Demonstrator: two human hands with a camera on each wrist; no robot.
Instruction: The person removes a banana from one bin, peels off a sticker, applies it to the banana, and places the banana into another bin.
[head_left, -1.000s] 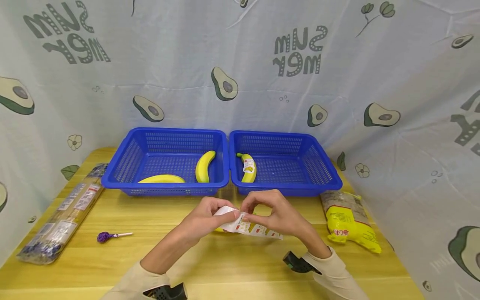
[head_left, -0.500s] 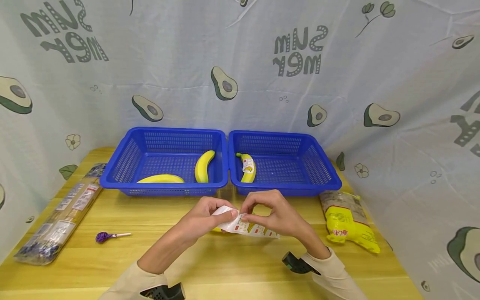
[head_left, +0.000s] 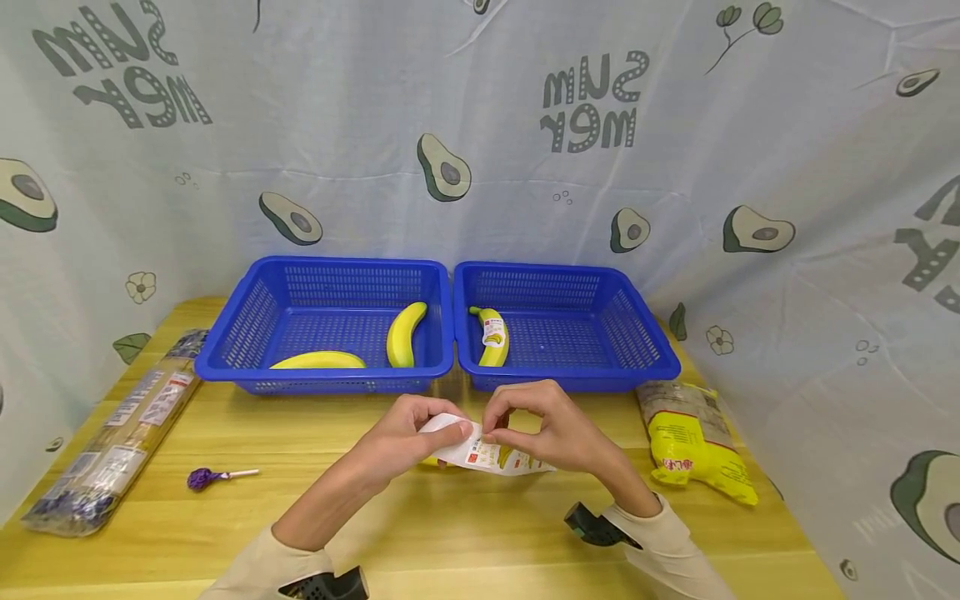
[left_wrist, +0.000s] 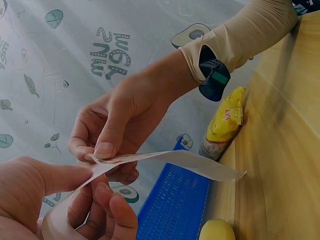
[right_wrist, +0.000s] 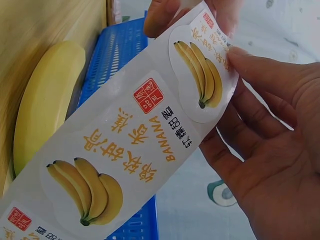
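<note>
Sticker strip: the white paper strip of banana labels (head_left: 487,458) hung between my hands above the pale wooden bench (head_left: 420,533), the centre of my clock, 12 away from me.
Left hand: my left hand (head_left: 408,446) pinched its 9 o'clock side.
Right hand: my right hand (head_left: 551,429) pinched a label's edge; how far it was lifted, I couldn't tell.
Bench banana: a curved yellow banana (right_wrist: 47,105) lay mostly behind the strip, showing toward 9.
Baskets: the blue mesh plastic basket (head_left: 322,387) at 10 held two bananas; its twin (head_left: 570,383) at 1, a labelled one.
Peeling: I judged I was freeing a label.
Next move: it called for a taut backing and a slow, flat pull.
</note>
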